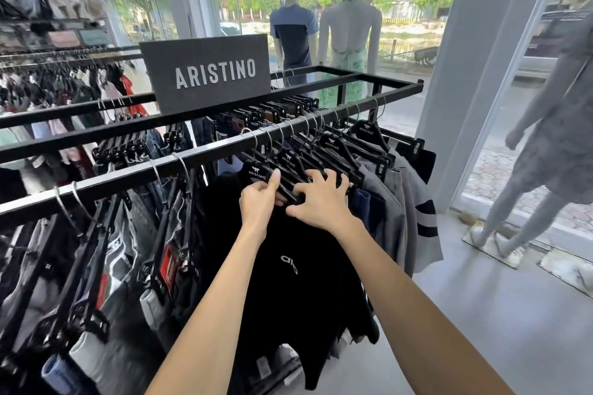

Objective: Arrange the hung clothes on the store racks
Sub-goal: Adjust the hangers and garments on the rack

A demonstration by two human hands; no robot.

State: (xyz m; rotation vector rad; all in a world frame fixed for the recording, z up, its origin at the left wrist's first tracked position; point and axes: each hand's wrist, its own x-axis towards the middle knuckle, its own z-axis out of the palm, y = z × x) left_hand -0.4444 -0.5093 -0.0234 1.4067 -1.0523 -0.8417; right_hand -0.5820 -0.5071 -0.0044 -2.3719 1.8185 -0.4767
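A black metal rack (pixel 134 167) runs from lower left to upper right, hung with black hangers. In front of me hangs a black garment (pixel 288 292) with a small white logo. My left hand (pixel 260 202) grips the shoulder of its black hanger (pixel 256 171), thumb up along the hanger. My right hand (pixel 321 199) lies over the neighbouring hangers (pixel 321 154) with fingers spread and curled onto their bars. Grey garments (pixel 394 212) hang to the right of my hands, jeans (pixel 122 266) to the left.
A dark ARISTINO sign (pixel 208 74) stands on the rack's top. Two mannequins (pixel 321 26) face the window behind it, and a grey mannequin (pixel 552 151) stands at the right by the glass. More racks (pixel 64 80) fill the left. Grey floor (pixel 481 314) lies to the right.
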